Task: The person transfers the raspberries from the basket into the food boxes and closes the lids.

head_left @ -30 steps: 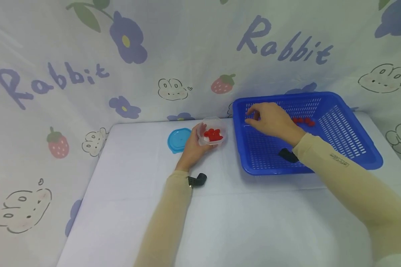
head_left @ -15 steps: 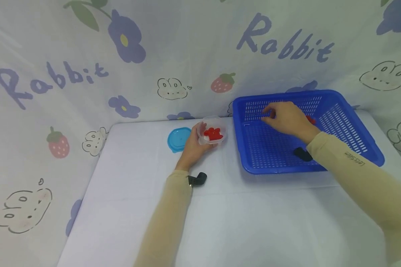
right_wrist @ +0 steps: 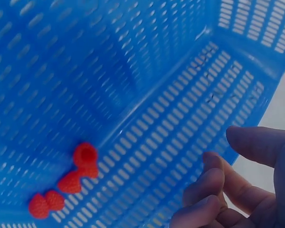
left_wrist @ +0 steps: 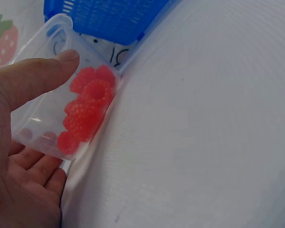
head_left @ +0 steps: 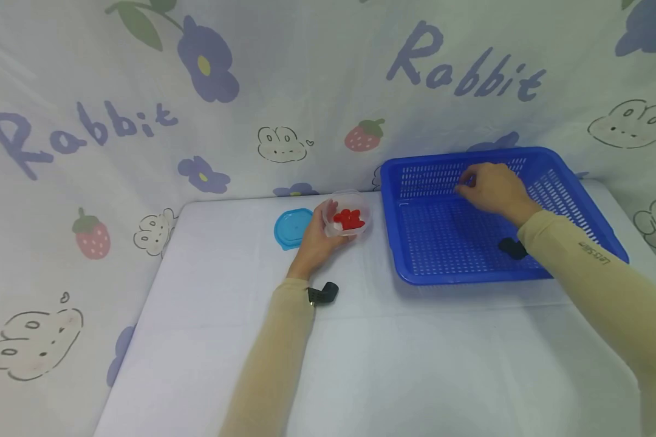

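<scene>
My left hand (head_left: 316,241) holds a small clear plastic tub (head_left: 364,207) upright on the white cloth, its thumb against the near side and its fingers around the other. Several red raspberries (left_wrist: 85,114) lie in the bottom of the tub. My right hand (head_left: 494,189) is over the blue plastic basket (head_left: 423,278). Its fingers are loosely bent, with a gap between thumb and fingertips in the right wrist view and nothing held there. Several raspberries (right_wrist: 70,183) lie along the foot of a basket wall, apart from this hand; in the head view it hides them.
A round light-blue lid (head_left: 292,229) lies flat on the white table (head_left: 224,267), just left of the tub. The basket's raised wall stands close to the tub's right side. Behind the table hangs a printed curtain (head_left: 306,79).
My right hand has moved rightward across the basket, away from the tub, and now covers the raspberries there in the head view. The left hand and tub stay in place.
</scene>
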Available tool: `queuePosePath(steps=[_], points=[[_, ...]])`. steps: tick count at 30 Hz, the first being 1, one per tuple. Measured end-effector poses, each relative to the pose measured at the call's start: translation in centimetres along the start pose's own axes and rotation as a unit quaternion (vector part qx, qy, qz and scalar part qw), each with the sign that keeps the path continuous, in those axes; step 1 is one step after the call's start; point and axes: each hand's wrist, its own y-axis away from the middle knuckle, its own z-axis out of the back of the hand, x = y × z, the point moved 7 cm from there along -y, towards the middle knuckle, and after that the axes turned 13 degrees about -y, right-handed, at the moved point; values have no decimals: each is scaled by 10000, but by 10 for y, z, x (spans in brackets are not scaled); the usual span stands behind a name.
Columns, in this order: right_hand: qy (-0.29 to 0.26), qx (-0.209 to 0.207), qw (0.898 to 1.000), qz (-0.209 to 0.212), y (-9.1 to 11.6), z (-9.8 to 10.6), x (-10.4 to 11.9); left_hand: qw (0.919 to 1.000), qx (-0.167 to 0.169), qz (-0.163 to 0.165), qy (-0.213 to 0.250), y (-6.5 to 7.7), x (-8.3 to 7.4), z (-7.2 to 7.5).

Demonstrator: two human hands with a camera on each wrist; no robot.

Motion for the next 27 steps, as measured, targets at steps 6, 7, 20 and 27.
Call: queuePosePath(steps=[6,7,20,27], points=[[54,146,9995,-292,-1,5,-10,10000,-24,-10,30,1,-1,0],[41,192,9992,-359,-1,5,-12,10000,-27,-3,34,1,-1,0],[363,880,9901,-1029,-6,0,-41,10000,-46,-2,-20,2,-2,-1],[667,1195,9816,-1334,-8,-5,-52,10000,-57,-5,-8,1,-1,-1]])
